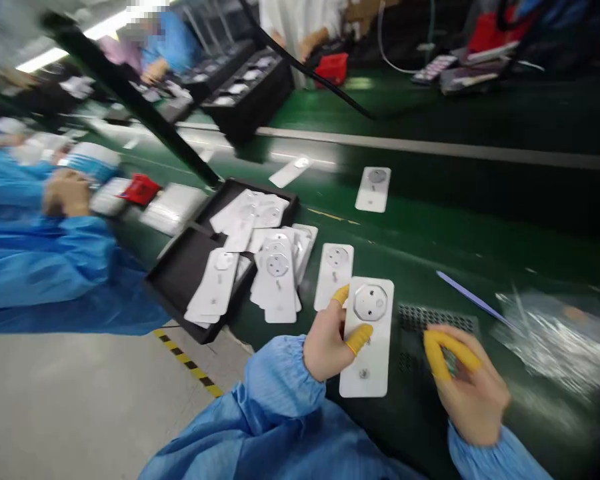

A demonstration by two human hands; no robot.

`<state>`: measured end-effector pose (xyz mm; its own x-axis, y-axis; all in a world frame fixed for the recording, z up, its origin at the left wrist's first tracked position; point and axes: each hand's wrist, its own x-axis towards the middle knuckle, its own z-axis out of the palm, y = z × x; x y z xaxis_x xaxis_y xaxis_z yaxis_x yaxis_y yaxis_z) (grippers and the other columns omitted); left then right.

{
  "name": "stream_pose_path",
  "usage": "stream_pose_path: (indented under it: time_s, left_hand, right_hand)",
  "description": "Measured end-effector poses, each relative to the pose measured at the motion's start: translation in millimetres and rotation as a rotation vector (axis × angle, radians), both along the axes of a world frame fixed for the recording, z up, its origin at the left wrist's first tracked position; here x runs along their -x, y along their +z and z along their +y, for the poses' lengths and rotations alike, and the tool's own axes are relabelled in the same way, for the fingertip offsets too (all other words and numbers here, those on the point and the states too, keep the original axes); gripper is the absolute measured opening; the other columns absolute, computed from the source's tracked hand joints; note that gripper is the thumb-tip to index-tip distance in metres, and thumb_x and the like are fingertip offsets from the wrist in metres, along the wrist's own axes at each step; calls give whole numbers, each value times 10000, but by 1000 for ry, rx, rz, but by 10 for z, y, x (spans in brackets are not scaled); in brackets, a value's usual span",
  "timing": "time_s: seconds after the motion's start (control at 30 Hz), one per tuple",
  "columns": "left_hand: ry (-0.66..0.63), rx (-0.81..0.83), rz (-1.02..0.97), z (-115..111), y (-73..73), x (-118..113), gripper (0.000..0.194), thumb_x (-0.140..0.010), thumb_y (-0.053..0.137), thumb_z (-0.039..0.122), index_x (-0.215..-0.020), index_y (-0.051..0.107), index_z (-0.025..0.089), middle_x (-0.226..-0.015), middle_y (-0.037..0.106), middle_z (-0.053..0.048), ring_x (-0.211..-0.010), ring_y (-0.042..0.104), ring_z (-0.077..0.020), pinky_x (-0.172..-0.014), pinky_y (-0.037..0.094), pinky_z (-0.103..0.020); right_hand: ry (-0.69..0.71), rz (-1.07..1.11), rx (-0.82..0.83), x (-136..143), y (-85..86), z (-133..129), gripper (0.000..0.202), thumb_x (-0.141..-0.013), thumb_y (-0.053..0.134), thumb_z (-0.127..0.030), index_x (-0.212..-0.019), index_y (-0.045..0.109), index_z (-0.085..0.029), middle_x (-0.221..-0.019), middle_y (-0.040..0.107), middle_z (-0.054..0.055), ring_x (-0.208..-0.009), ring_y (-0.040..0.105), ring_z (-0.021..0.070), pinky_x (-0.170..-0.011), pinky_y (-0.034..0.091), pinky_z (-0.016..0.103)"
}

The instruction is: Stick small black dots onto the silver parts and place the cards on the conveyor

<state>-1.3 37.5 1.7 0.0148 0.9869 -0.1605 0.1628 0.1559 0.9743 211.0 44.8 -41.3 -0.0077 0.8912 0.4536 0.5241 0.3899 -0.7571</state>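
Note:
My left hand, with yellow finger cots on thumb and finger, grips a white socket panel by its left side. The panel has a round socket face with small holes at the top and a small dark mark near the bottom. To the right, my right hand has its yellow-covered thumb and finger bent together at the tips; whatever they pinch, if anything, is too small to see. Beneath those fingertips sits a dark tray with rows of small holes. Another socket panel lies just behind the held one.
Stacked socket panels lie left, partly on a black tray. A single panel rests farther back on the green bench. On the right are a purple stick and clear plastic bags. A co-worker's blue sleeve is at left.

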Motion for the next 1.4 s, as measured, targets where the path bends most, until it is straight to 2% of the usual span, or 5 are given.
stream_pose_path:
  time_s: [0.2,0.57,0.77,1.13,1.4]
  left_hand:
    - [-50,-29,30,-82,277,-297,373,-800,646,276,-1130,577,116,-640,673,-23,-498,590,-132,-487,483,-229]
    - [-76,-228,340,-155,288,-383,119,-783,587,200,-668,563,182,-500,553,23,-432,522,-114,-416,403,-212]
    - [-58,-229,419,-132,244,-365,181,-799,569,247,-628,526,207,-446,504,35,-380,450,-104,-402,342,-229]
    - [-53,-29,104,-4,12,-273,468,-864,555,295,-1293,457,134,-902,727,-86,-717,686,-194,-647,556,-283]
    - [295,-31,737,557,-304,335,475,-793,616,148,-1233,484,29,-1376,464,-266,-1259,433,-469,-997,342,-651]
  right_hand:
    - [84,-155,-282,277,554,53,335,-782,659,-81,-1095,615,-191,-934,682,60,-927,633,208,-841,552,397]
    - [212,-300,-268,162,575,-46,448,-841,544,-59,-1276,523,-167,-1143,655,114,-1110,578,239,-992,476,493]
    - [282,-516,-87,204,633,-146,521,-845,490,-122,-1361,418,-151,-1497,330,177,-1352,355,365,-1004,403,632]
    - [313,-39,127,113,497,-47,494,-905,468,-164,-1390,396,-221,-1438,435,123,-1314,445,276,-1043,447,511]
    - [52,-218,65,-201,-250,-188,402,-826,633,-141,-1214,584,-236,-1304,573,118,-1264,493,291,-1005,471,558]
